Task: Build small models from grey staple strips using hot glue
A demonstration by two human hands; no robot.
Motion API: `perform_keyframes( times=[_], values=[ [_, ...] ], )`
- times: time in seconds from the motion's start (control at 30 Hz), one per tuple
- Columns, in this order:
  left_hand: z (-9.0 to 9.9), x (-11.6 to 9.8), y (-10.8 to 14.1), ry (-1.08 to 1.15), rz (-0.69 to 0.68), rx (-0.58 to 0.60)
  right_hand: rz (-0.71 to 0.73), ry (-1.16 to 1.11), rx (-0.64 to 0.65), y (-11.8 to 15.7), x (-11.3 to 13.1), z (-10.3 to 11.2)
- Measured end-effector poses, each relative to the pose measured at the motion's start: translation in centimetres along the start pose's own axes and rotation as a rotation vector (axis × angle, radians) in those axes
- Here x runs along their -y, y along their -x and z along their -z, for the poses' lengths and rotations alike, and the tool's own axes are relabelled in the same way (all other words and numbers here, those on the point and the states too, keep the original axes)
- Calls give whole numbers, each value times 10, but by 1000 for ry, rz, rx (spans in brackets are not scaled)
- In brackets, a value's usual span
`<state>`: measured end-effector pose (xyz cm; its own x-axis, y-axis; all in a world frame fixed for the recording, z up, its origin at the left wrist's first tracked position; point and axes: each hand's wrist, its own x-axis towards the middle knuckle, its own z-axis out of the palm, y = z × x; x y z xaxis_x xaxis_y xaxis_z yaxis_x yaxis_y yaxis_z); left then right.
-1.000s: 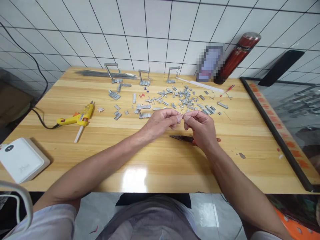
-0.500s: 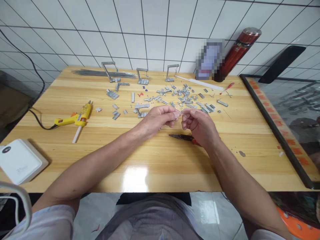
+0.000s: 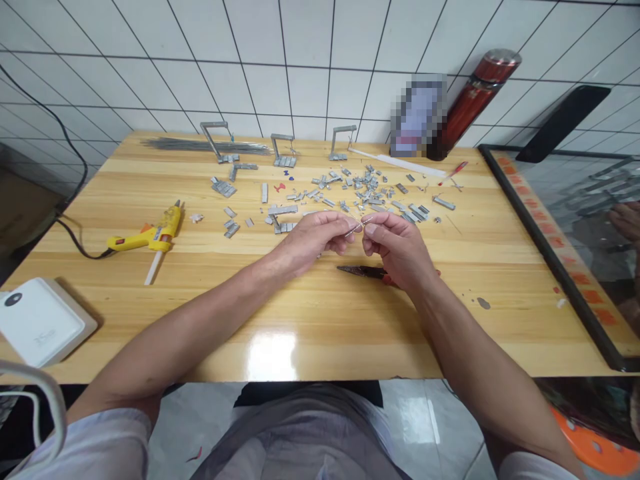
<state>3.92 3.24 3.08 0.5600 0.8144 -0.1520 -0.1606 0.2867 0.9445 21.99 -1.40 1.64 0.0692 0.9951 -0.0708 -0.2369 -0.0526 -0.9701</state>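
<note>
Fingertips of my left hand [image 3: 323, 237] are closed on a thin piece of wire [image 3: 356, 227] above the middle of the table. My right hand [image 3: 397, 243] pinches the same wire from the other side, its thumb and forefinger close to the left fingertips. The wire looks bent or crossed between the hands; its exact shape is too fine to make out. Under my right hand lie pliers [image 3: 361, 271], jaws pointing left, their red handles mostly hidden. Just beyond the hands are scattered small grey pieces [image 3: 370, 190].
Three grey stands [image 3: 285, 150] line the back, near a bundle of wires [image 3: 170, 145]. A yellow glue gun [image 3: 160, 233] and white box [image 3: 47, 320] lie left. A red flask [image 3: 480, 100] stands back right by a black-framed panel [image 3: 550, 247].
My right thumb and fingers have shifted their pinch on the wire, and the wire between the hands now sits at a different angle. The left hand stays nearly still.
</note>
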Motion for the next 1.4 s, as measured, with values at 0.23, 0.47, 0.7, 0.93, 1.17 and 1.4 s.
perform_keyframes(
  times=[0.23, 0.47, 0.7, 0.93, 1.17, 1.4],
  values=[
    [1, 1, 0, -21, 18, 2, 28, 23, 9, 0, -2, 1],
    [5, 6, -2, -68, -35, 28, 63, 24, 54, -1, -3, 0],
    [5, 1, 0, -231, -115, -11, 67, 26, 74, -1, -2, 1],
    [2, -5, 5, -408, -149, -60, 146, 179, 13, 2, -1, 1],
    [-2, -6, 6, -462, -104, -81, 279, 292, -36, 2, -2, 0],
    [-2, -4, 6, -441, -143, -63, 344, 379, -39, 2, -6, 4]
  ],
)
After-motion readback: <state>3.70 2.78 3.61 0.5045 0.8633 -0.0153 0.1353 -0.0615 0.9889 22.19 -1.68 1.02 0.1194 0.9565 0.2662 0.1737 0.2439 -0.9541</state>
